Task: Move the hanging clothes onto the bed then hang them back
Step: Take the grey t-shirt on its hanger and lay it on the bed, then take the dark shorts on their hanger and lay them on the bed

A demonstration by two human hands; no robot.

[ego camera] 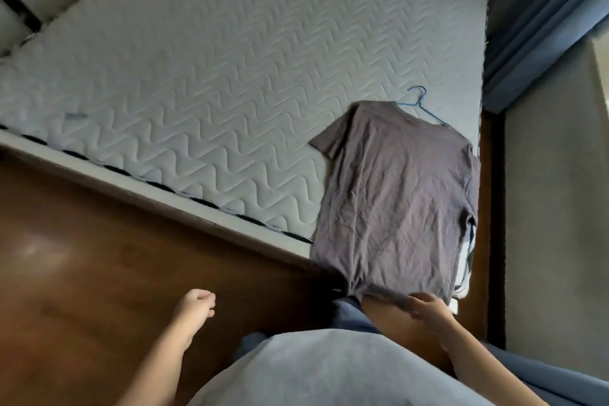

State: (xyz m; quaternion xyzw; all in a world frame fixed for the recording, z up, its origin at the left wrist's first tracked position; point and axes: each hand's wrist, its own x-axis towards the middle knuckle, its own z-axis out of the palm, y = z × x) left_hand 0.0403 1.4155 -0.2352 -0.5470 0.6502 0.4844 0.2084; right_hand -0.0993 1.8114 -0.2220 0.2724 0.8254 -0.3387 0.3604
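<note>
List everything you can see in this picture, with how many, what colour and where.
T-shirt: one, grey-purple, flat on the mattress's near right corner, hem over the edge.
Hanger: one, blue, inside the T-shirt's neck, hook lying on the mattress.
Mattress: one, pale quilted, fills most of the view.
Floor: brown wood, lower left.
Curtain: one, blue, upper right.
Left hand: loosely curled, holds nothing, above the floor.
Right hand: at the T-shirt's hem; grip unclear.
</note>
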